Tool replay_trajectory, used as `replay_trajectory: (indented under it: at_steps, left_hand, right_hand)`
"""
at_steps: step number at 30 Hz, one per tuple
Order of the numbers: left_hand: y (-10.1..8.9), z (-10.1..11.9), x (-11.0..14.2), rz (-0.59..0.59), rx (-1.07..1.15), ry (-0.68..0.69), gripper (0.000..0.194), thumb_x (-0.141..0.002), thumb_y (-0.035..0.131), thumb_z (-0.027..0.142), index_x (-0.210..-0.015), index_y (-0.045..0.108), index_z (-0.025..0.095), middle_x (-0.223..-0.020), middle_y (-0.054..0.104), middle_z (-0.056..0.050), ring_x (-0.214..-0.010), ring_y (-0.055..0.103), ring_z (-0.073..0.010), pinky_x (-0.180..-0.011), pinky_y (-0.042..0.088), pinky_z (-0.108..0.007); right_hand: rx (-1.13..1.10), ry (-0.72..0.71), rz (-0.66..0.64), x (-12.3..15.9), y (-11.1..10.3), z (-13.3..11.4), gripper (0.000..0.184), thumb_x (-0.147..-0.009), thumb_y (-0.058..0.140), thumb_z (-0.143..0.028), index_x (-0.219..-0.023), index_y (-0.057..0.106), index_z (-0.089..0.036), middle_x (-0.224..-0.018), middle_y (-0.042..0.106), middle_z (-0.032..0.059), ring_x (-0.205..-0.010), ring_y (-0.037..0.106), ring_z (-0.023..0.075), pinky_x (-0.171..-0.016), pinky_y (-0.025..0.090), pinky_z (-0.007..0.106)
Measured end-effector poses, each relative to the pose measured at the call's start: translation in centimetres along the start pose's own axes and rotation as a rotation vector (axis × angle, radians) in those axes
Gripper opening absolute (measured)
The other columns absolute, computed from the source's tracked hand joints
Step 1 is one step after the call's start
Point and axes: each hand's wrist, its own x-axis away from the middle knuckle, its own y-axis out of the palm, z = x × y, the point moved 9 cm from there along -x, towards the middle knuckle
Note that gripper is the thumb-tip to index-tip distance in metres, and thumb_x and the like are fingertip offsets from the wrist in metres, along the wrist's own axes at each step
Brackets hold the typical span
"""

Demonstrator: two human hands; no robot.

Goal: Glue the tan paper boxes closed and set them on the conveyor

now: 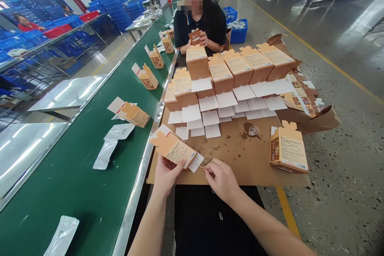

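Note:
My left hand (167,176) grips a kraft-brown printed carton (175,149) with a flap shaped like a star-topped tab. A white paper card (195,163) sticks out from the carton's near end. My right hand (222,180) pinches a thin pale stick (207,170), whose tip is close to that card. Beneath both hands lies a brown cardboard sheet (228,164) smeared with dark stains. A small glass dish (253,131) sits on it. Several similar cartons with white cards (210,118) stand in rows beyond, and another carton (288,150) stands at the right.
To the left runs a green conveyor belt (90,160) with a metal edge, carrying cartons and silvery pouches (111,154). A co-worker (199,28) sits across the table holding a carton. Blue crates (238,30) stand behind them, with more at the back.

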Motion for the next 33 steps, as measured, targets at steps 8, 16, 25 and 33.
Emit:
replay_trajectory:
  at_steps: [8,16,25,33]
  left_hand:
    - [0.9,0.3,3.7,-0.023,-0.159,0.093,0.084,-0.075,0.113,0.057,-0.14,0.068,0.028,-0.14,0.084,-0.018,-0.134,0.086,-0.0436,-0.12,0.07,-0.061]
    - [1.6,0.6,5.1,0.065,-0.291,0.2,0.079,-0.08,0.108,0.06,-0.143,0.066,0.035,-0.137,0.083,-0.014,-0.129,0.085,-0.0432,-0.111,0.071,-0.058]
    - [-12.5,2.5,1.0,0.537,-0.361,0.145,0.088,-0.069,0.11,0.056,-0.132,0.054,0.033,-0.13,0.084,-0.01,-0.13,0.087,-0.0431,-0.118,0.072,-0.062]
    - [-20.6,3.2,-2.0,0.624,-0.364,0.019,0.084,-0.063,0.106,0.034,-0.122,0.046,0.033,-0.135,0.082,-0.011,-0.132,0.088,-0.0396,-0.129,0.067,-0.068]
  right_hand:
    - [-0.06,0.113,0.157,1.6,-6.7,1.7,0.029,-0.114,0.068,-0.023,-0.087,0.081,-0.027,-0.078,0.073,-0.0001,-0.063,0.066,0.0153,-0.06,0.061,0.026]
    - [-0.12,0.247,0.173,3.1,-9.2,1.3,0.034,-0.115,0.068,-0.029,-0.083,0.081,-0.03,-0.075,0.074,0.0015,-0.058,0.067,0.0187,-0.055,0.059,0.032]
    - [-0.178,0.208,0.24,3.5,-10.1,1.7,0.033,-0.114,0.076,-0.036,-0.083,0.083,-0.031,-0.07,0.069,0.0003,-0.054,0.065,0.0202,-0.049,0.055,0.032]
    - [-0.182,0.106,0.212,3.2,-8.9,1.1,0.031,-0.114,0.08,-0.036,-0.085,0.082,-0.029,-0.069,0.069,-0.0008,-0.053,0.064,0.0176,-0.047,0.053,0.031]
